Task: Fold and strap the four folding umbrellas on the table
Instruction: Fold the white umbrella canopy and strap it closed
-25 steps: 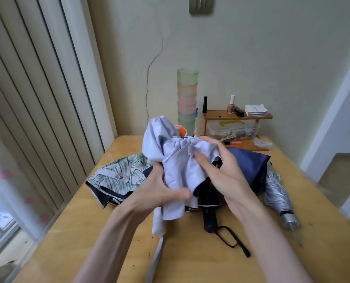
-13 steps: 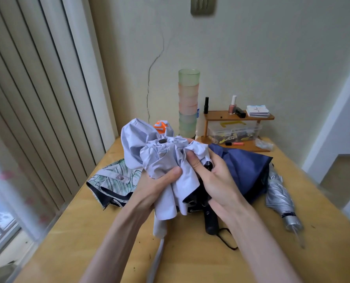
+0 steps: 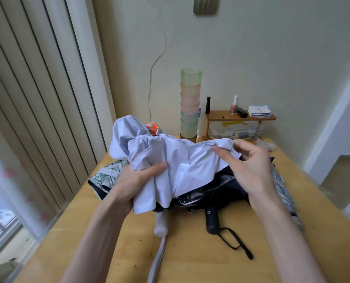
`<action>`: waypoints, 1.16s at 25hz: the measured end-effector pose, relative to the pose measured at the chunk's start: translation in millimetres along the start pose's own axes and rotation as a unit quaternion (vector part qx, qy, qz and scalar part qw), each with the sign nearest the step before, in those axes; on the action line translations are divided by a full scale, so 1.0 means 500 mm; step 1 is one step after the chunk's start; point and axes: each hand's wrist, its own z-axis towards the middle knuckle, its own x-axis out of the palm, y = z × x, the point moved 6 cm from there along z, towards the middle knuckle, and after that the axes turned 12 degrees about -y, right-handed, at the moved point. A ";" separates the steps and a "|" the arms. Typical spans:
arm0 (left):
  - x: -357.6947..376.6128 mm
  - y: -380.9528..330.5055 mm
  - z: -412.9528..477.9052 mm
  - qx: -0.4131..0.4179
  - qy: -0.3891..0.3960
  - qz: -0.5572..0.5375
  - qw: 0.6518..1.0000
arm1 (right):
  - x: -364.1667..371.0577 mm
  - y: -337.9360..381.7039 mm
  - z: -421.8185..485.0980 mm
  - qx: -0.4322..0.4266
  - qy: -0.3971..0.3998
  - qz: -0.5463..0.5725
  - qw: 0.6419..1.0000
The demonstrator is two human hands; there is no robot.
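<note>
Nearest you, below both hands, the white handle (image 3: 160, 223) of the white umbrella (image 3: 180, 166) points back toward you over the table (image 3: 190, 266). Its wrist strap (image 3: 155, 260) trails off the lower edge of view. Just right of it lies the black handle (image 3: 211, 219) of the dark umbrella (image 3: 217, 190), whose loose canopy sits beneath your hands.

Your left hand (image 3: 137, 180) is closed round the gathered white canopy near the shaft, thumb laid across the fabric. Your right hand (image 3: 249, 168) pinches the canopy's edge between thumb and fingers, drawn well out to the right. The left hand probably anchors the bundle so that the right can pull one panel flat into a pleat.

Left of your left hand lies the leaf-print umbrella (image 3: 104, 176), unstrapped. Right of your right hand lies the silver umbrella (image 3: 286, 197), seemingly rolled, though it is too blurred to confirm. Beyond your hands stand the stacked cups (image 3: 190, 103) and the wooden shelf (image 3: 239, 117).

Half a second ago your hands were close together on a crumpled wad. Now the right hand has moved outward, the panel is stretched between the hands, and the white handle is exposed.
</note>
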 end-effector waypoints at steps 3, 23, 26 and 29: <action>-0.006 -0.009 0.000 0.012 -0.018 -0.006 1.000 | -0.019 0.012 0.011 -0.027 -0.015 -0.018 0.999; 0.032 -0.043 -0.016 0.167 -0.034 0.134 0.976 | 0.015 0.045 -0.002 -0.047 0.117 -0.114 0.985; 0.093 -0.036 -0.051 0.210 0.043 0.167 0.962 | 0.088 0.034 -0.044 -0.032 0.220 -0.105 0.969; 0.127 -0.025 -0.066 0.278 0.093 0.208 0.933 | 0.103 0.029 -0.051 -0.025 0.222 -0.053 0.973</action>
